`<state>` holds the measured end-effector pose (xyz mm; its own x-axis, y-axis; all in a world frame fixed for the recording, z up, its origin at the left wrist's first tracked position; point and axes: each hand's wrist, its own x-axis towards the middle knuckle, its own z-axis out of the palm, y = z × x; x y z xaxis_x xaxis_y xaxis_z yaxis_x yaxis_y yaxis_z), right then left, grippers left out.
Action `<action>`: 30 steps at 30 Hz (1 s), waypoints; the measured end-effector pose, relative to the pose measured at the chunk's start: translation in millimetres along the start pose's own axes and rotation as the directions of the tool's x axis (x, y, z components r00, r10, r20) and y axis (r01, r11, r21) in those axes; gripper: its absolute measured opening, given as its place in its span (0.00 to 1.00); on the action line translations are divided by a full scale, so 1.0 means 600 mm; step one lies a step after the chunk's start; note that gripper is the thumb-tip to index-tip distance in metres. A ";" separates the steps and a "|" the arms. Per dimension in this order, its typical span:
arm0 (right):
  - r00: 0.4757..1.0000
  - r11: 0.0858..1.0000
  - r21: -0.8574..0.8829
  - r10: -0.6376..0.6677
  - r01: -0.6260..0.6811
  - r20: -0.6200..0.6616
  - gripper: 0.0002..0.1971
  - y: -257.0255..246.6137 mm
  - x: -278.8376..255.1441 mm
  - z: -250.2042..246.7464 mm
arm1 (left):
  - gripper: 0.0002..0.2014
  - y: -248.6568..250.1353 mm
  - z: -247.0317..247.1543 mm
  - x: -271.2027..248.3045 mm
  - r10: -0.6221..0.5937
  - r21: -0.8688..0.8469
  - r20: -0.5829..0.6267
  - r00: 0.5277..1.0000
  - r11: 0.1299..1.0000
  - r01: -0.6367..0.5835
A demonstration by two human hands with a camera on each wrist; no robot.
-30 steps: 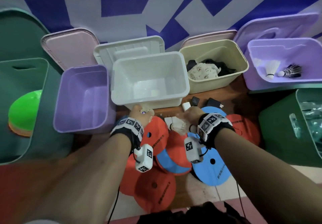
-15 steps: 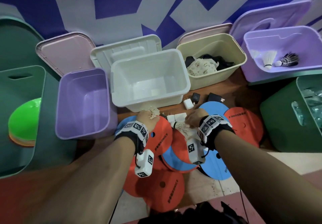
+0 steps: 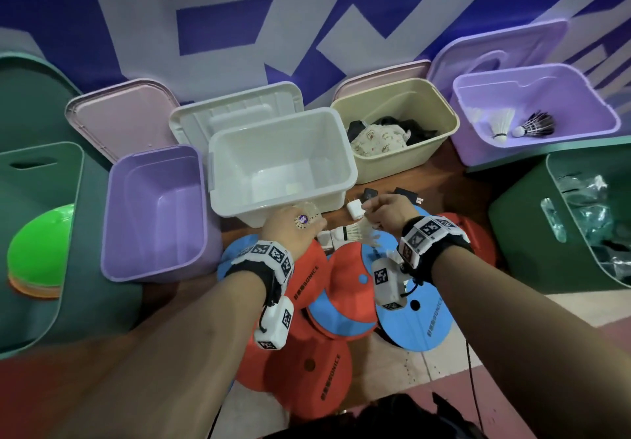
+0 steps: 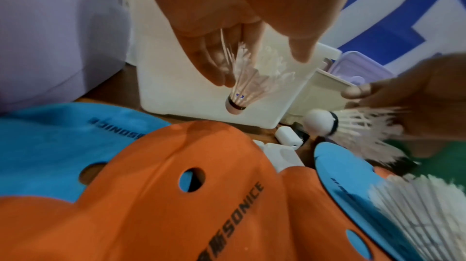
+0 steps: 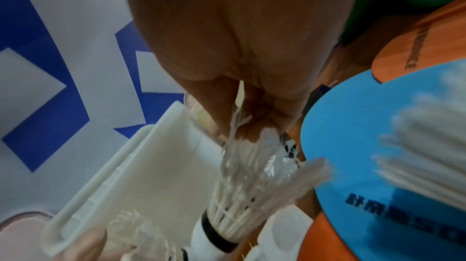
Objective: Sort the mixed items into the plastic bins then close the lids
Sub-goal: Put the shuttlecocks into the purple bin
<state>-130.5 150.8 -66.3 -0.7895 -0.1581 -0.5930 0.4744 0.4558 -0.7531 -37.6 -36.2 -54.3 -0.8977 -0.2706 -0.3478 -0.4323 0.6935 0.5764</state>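
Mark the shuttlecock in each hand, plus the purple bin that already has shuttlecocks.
left hand's shuttlecock (image 4: 248,83), left wrist view, on the feather skirt above the cork.
right hand's shuttlecock (image 5: 237,201), right wrist view, on the feather stems above the black band.
purple bin (image 3: 566,78), head view, on the bare far wall.

The orange discs (image 4: 191,195) carry black lettering ending in "SONICE"; preceding characters are unreadable.

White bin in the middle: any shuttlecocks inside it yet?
No, the white bin holds no shuttlecock; each hand grips one outside it.
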 end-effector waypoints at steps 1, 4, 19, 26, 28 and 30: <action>1.000 0.999 0.047 -0.005 0.005 0.014 0.15 -0.002 -0.003 -0.007 | 0.30 0.012 0.001 -0.001 0.053 0.031 0.029 0.998 0.998 -0.054; 0.998 0.982 0.190 -0.019 0.007 0.061 0.16 -0.010 -0.015 -0.023 | 0.38 0.044 0.016 0.005 0.143 0.106 0.161 0.977 0.981 -0.161; 0.997 0.921 -0.383 0.056 -0.073 -0.056 0.09 0.065 -0.045 -0.118 | 0.19 0.115 0.080 0.024 0.238 0.318 0.297 0.925 0.888 -0.331; 0.960 0.822 -0.540 0.268 -0.182 0.083 0.17 0.103 -0.092 -0.130 | 0.20 0.124 0.107 0.022 0.271 0.290 0.315 0.910 0.885 -0.364; 0.958 0.838 -0.519 0.263 -0.169 0.112 0.16 0.101 -0.098 -0.127 | 0.21 0.123 0.111 0.021 0.257 0.299 0.308 0.916 0.888 -0.349; 0.958 0.854 -0.497 0.251 -0.153 0.137 0.15 0.096 -0.100 -0.125 | 0.22 0.123 0.110 0.020 0.241 0.312 0.304 0.922 0.889 -0.335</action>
<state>-84.9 252.1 -52.8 -0.5841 -0.1569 -0.7964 0.3321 0.8491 -0.4108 -74.8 56.0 -64.7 -0.9055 0.1204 -0.4068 -0.0573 0.9153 0.3986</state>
